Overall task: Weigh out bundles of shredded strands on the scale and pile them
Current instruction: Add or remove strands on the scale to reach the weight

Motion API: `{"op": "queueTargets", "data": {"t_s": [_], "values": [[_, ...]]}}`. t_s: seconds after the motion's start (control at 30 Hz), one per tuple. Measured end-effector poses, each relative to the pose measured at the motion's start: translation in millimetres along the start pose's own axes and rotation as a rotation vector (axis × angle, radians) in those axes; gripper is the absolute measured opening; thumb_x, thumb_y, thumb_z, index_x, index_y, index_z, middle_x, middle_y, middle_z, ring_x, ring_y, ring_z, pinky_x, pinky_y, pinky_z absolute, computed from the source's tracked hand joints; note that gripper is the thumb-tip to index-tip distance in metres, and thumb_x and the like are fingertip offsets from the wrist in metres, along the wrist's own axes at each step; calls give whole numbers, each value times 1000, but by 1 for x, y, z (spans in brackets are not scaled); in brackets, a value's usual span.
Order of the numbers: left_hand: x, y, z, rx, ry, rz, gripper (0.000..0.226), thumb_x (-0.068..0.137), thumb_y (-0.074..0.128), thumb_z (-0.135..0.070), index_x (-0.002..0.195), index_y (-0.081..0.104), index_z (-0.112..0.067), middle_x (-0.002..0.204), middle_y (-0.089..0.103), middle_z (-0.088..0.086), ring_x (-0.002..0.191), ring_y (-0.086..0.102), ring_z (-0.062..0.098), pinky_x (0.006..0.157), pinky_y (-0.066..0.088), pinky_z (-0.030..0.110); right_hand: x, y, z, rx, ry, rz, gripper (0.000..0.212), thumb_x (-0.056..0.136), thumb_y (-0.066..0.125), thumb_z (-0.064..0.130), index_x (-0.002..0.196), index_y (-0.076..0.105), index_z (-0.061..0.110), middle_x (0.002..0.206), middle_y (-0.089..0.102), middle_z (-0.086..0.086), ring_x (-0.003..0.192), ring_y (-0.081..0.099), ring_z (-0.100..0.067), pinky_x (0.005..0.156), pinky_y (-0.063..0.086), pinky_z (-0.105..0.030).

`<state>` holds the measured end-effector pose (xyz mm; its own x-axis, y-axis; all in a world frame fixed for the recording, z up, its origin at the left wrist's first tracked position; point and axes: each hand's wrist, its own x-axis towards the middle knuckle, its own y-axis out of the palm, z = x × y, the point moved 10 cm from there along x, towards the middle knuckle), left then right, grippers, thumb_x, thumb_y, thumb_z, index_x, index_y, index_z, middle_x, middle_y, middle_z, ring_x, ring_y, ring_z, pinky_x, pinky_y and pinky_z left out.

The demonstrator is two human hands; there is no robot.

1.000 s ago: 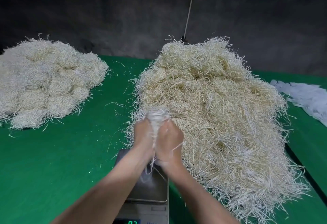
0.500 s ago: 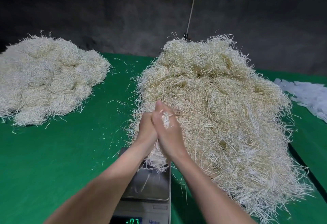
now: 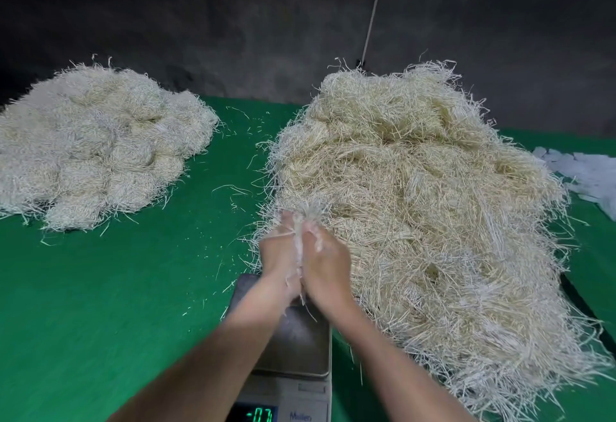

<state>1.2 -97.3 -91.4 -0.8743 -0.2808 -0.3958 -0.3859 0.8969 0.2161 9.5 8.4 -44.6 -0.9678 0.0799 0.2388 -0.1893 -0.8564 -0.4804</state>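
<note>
A big loose heap of pale shredded strands [image 3: 416, 195] covers the right half of the green table. Just above the scale's metal pan [image 3: 300, 341], my left hand [image 3: 278, 255] and my right hand [image 3: 328, 260] are pressed together around a small bundle of strands [image 3: 308, 218]. The bundle's ends stick out above my fingers and a few hang below my palms. The scale's green display [image 3: 256, 415] sits at the bottom edge. A pile of rounded bundles [image 3: 93, 145] lies at the far left.
The green table cloth [image 3: 133, 288] carries scattered stray strands between the two piles. White paper slips [image 3: 586, 175] lie at the far right edge. A dark wall and a thin hanging cord [image 3: 373, 11] stand behind the table.
My hands keep rubbing the bundle between them: the right hand went forward and up half a second ago and has come back level with the left. The bundle's tuft shows above my fingers again.
</note>
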Motion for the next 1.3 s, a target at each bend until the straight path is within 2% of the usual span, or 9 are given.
{"op": "queueTargets", "data": {"t_s": [0.1, 0.23, 0.4, 0.57, 0.67, 0.77, 0.9, 1.13, 1.3], "values": [[-11, 13, 6, 131, 7, 23, 43, 95, 49, -45, 80, 62, -7, 68, 56, 9, 56, 54, 18, 52, 41, 22, 11, -23, -13, 37, 105, -99, 40, 93, 41, -3, 55, 48, 8, 64, 47, 0, 52, 39, -8, 48, 31, -16], [-3, 12, -15, -60, -26, 54, 34, 99, 46, -34, 108, 63, -5, 105, 60, -5, 80, 61, 6, 46, 44, 21, -19, 5, -3, 11, 99, -83, 29, 95, 48, 14, 68, 60, 11, 58, 48, 7, 48, 40, -4, 47, 28, -16], [-18, 17, 2, 137, -2, 147, 20, 96, 46, -41, 81, 56, -32, 122, 55, 7, 127, 45, 29, 110, 27, 47, -4, -20, -28, 289, 235, -61, 28, 84, 42, -15, 89, 45, 12, 80, 46, 3, 71, 45, -13, 53, 37, -9], [-9, 18, -27, 300, 271, 153, 38, 96, 41, -48, 88, 59, -16, 87, 62, 5, 83, 59, 16, 73, 46, 23, -10, -19, -2, 584, 141, 84, 60, 82, 40, 68, 138, 19, 56, 143, 22, 31, 125, 35, 0, 100, 31, -30], [-12, 28, -20, 212, 221, 135, 41, 100, 33, -46, 97, 58, -14, 88, 62, 4, 77, 61, 17, 61, 51, 26, -10, -4, 15, 284, 17, 79, 46, 88, 41, 57, 131, 42, 43, 123, 48, 33, 96, 46, 26, 72, 38, 3], [-18, 20, -16, 218, 180, 72, 81, 88, 29, -69, 133, 45, -4, 135, 49, 20, 120, 50, 35, 98, 44, 50, 0, -33, -17, 395, 196, -242, 33, 97, 43, 40, 83, 59, 15, 66, 52, 4, 50, 48, -2, 47, 36, -16], [-36, 11, 7, 302, 131, 45, 82, 85, 38, -69, 145, 34, -12, 149, 35, 5, 136, 33, 23, 105, 27, 32, 12, -41, -41, 575, 405, -260, 54, 100, 33, 43, 139, 36, 7, 129, 50, -9, 119, 47, -18, 92, 31, -25], [-22, -6, -3, 47, 3, -93, 39, 99, 45, -34, 78, 56, -4, 60, 49, 6, 40, 50, 12, 39, 36, 17, -22, -13, -13, 59, 83, -113, 25, 99, 31, 32, 81, 46, 23, 63, 48, 8, 55, 43, -6, 50, 31, -19], [-28, -2, -1, 112, 45, -53, 34, 102, 39, -18, 74, 55, -11, 61, 45, 1, 48, 46, 10, 45, 35, 19, -22, -14, -9, 213, 172, -171, 26, 96, 43, 12, 73, 54, 14, 59, 48, 6, 50, 44, -2, 49, 35, -18]]}}
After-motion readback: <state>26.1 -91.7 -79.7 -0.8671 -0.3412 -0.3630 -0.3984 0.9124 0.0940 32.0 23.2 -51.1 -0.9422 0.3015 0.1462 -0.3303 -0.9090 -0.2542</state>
